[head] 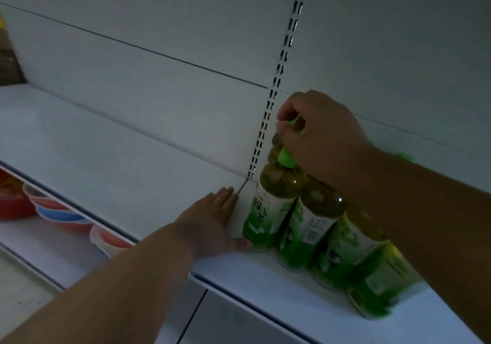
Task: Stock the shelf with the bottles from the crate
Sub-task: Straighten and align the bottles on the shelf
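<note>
Several green tea bottles with green caps and green-white labels stand in rows on the white shelf (111, 168), right of the slotted upright. My right hand (321, 134) reaches over them from the right and is closed on the green cap of a back bottle (276, 142), which my fingers mostly hide. In front of it stands the leftmost bottle (268, 205). My left hand (212, 221) lies flat on the shelf, fingers together, its thumb touching the base of that leftmost bottle. The crate is out of view.
A slotted metal upright (279, 78) runs up the white back panel. Stacked red, blue and pink bowls (61, 211) sit on the lower shelf at the left. A brownish item (8, 59) shows at the far left edge.
</note>
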